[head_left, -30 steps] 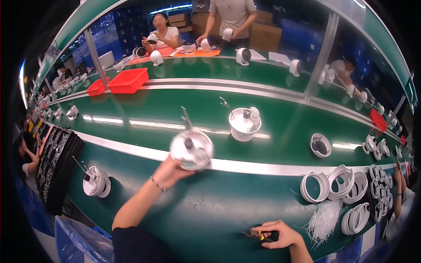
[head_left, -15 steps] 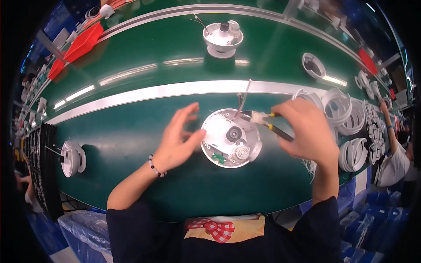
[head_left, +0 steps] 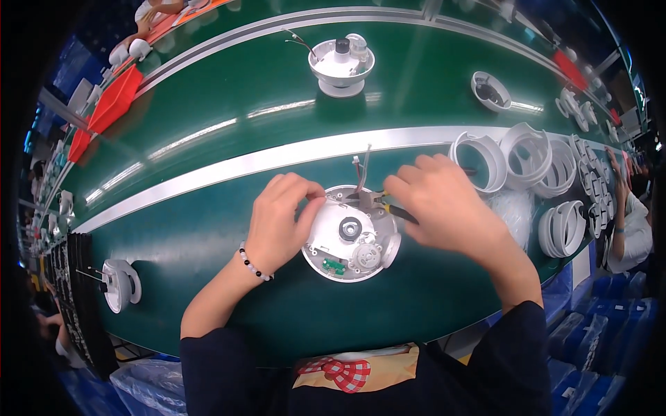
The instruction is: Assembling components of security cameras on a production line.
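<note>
A round white camera housing point(head_left: 333, 225) lies on the green bench before me, its inside facing up. It bears a dark round lens, a small green circuit board point(head_left: 334, 266) and a round geared part point(head_left: 365, 256). Thin wires with a white plug point(head_left: 359, 166) rise from its far edge. My left hand point(head_left: 277, 218) is curled at the housing's upper left rim, thumb and fingertips closed on it. My right hand point(head_left: 440, 201) grips cutting pliers point(head_left: 394, 209) with black and yellow handles; their jaws reach inside the housing beside the wire base.
White rings point(head_left: 480, 163) and stacked ring covers point(head_left: 560, 229) stand at the right, with a clear plastic bag point(head_left: 512, 211) nearby. Another housing point(head_left: 342, 66) stands beyond the metal rail, a white bowl-shaped shell point(head_left: 490, 91) to its right. One more housing point(head_left: 119, 284) is at the left.
My left hand has closed in on the housing's rim. The pliers have moved down and left into the housing beside the wires. The view has shifted slightly.
</note>
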Motion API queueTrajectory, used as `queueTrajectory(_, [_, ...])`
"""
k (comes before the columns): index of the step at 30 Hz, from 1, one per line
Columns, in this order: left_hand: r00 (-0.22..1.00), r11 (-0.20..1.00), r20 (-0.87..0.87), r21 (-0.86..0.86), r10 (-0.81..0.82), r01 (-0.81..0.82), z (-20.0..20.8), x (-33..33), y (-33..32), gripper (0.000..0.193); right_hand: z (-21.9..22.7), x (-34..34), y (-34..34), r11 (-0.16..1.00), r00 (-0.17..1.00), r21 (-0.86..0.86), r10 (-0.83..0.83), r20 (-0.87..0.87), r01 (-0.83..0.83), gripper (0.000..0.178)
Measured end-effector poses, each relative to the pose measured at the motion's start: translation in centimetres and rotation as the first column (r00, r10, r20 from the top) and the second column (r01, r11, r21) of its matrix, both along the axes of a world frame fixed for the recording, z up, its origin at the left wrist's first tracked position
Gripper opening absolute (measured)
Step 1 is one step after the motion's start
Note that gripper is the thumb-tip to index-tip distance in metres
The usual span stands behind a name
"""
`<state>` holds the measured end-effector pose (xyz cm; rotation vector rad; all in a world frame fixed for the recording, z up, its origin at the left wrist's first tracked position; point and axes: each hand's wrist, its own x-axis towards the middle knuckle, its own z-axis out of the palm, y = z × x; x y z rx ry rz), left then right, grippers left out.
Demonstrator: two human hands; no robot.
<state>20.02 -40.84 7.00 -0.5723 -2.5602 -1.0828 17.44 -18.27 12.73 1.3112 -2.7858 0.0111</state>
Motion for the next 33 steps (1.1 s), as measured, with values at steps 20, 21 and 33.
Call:
queueTrajectory(20, [0.719, 0.811, -0.388, -0.170, -0.577, 0.559, 9.0, 2.4, 9.3, 0.036, -4.8, 11.0, 8.3, 0.857, 0.772, -0.411, 0.024, 0.635, 0.312, 0.037])
queueTrajectory(21, [0.750, 0.813, -0.313, -0.246, -0.582, 0.528, 8.4, 2.1, 10.6, 0.043, -5.9, 11.6, 7.4, 0.849, 0.771, -0.402, -0.008, 0.637, 0.342, 0.036])
queueTrajectory(33, [0.369, 0.020, -0.921, 0.369, -0.122, 0.929, 13.4, 8.3, 8.5, 0.046, -8.6, 10.6, 3.4, 0.884, 0.933, -0.418, -0.054, 0.356, 0.211, 0.044])
